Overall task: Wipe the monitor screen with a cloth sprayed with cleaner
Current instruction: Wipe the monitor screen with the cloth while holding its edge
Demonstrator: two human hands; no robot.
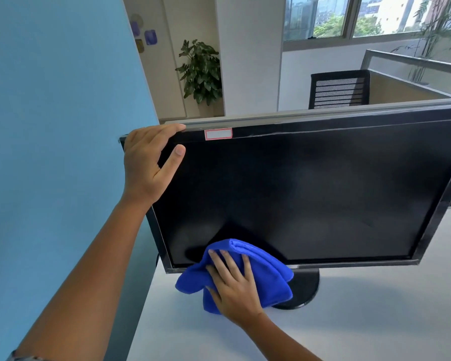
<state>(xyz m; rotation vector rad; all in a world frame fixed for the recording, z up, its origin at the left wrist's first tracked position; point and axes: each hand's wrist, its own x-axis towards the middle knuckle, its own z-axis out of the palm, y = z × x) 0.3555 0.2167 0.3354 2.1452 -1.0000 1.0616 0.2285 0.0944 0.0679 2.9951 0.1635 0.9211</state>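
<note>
A black monitor (310, 188) stands on a white desk (362, 321) on a round black base (303, 290). Its dark screen is off. My left hand (149, 162) grips the monitor's top left corner, fingers over the top edge and thumb on the screen side. My right hand (233, 285) presses a folded blue cloth (261, 269) flat against the lower left part of the screen and the bottom bezel. A small red-bordered white label (218, 133) is stuck on the top bezel. No cleaner bottle is in view.
A blue partition wall (57, 126) stands close on the left. A grey divider rail (323, 112) runs behind the monitor. Beyond it are a black mesh chair (340, 88), a potted plant (201, 71) and windows (362, 14).
</note>
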